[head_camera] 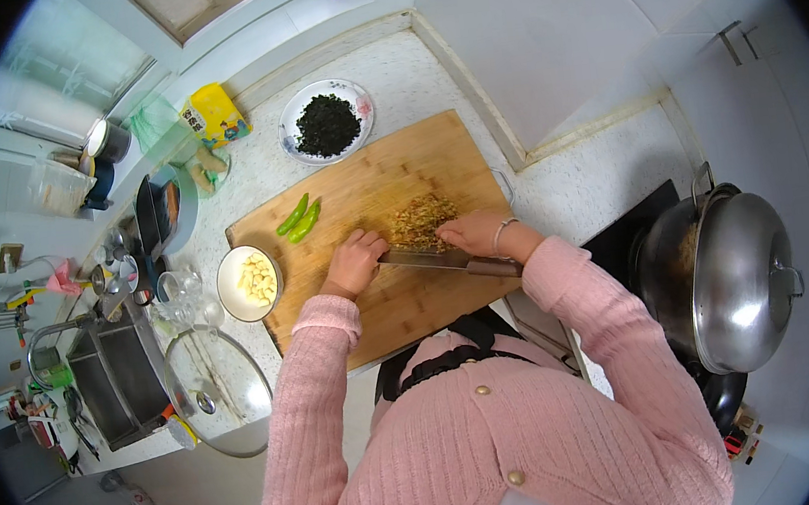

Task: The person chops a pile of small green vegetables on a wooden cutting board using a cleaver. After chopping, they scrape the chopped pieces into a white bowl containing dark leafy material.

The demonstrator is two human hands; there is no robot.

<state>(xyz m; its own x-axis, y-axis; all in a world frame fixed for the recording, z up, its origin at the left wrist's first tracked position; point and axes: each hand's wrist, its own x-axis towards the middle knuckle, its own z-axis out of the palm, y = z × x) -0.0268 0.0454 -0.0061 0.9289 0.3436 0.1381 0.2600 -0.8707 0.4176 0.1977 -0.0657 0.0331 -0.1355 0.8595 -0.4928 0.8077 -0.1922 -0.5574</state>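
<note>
A kitchen knife (pixel 426 259) with a brown handle (pixel 495 267) lies across the wooden cutting board (pixel 426 317), its blade level with the near side of a pile of finely chopped food (pixel 419 220). My left hand (pixel 357 261) is curled at the blade's far left end and covers it; the thumb is hidden. My right hand (pixel 475 234), with a bracelet at the wrist, is off the handle, and its bent fingers touch the right side of the pile near the blade. Whether they pinch anything is unclear. Two green peppers (pixel 303 220) rest on the board's left part.
A bowl of peeled garlic cloves (pixel 256 279) stands at the board's left edge. Beyond the board is a plate of dark chopped greens (pixel 327 125). A glass lid (pixel 206 402) and a sink (pixel 122 378) are left. A lidded steel pot (pixel 740 284) stands on the right.
</note>
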